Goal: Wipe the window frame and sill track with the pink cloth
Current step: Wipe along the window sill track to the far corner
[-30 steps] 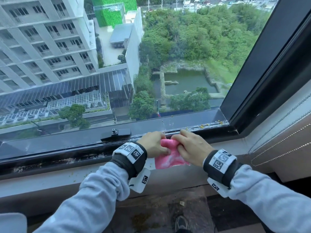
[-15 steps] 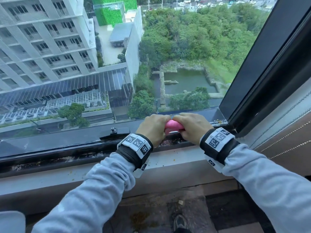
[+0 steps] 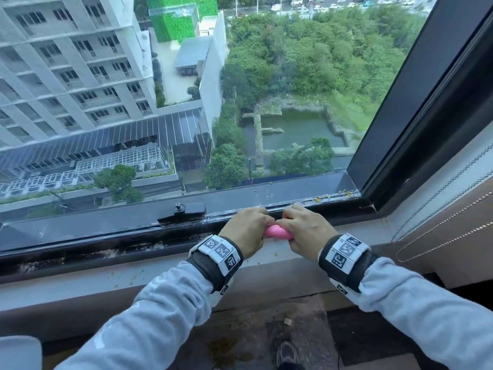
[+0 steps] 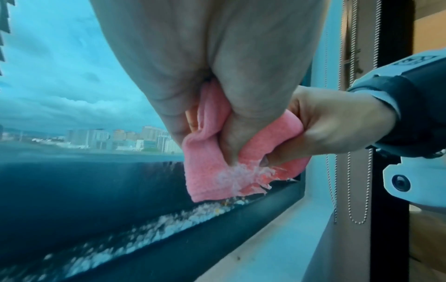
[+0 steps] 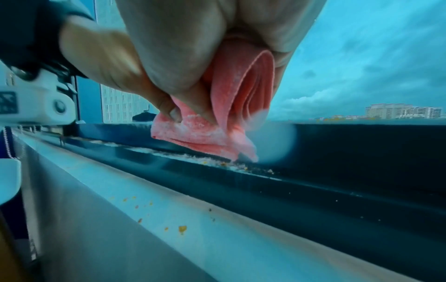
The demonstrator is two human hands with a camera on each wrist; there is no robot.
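You are bunching the pink cloth (image 3: 277, 232) between both hands — left hand (image 3: 246, 231) and right hand (image 3: 306, 232) pinching it tight — its folded edge dipping into the gritty sill track (image 5: 217, 162), likely to scrape debris out.

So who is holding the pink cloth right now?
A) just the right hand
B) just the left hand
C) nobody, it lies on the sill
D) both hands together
D: the left hand and the right hand both grip the bunched pink cloth between them, down at the dark sill track.
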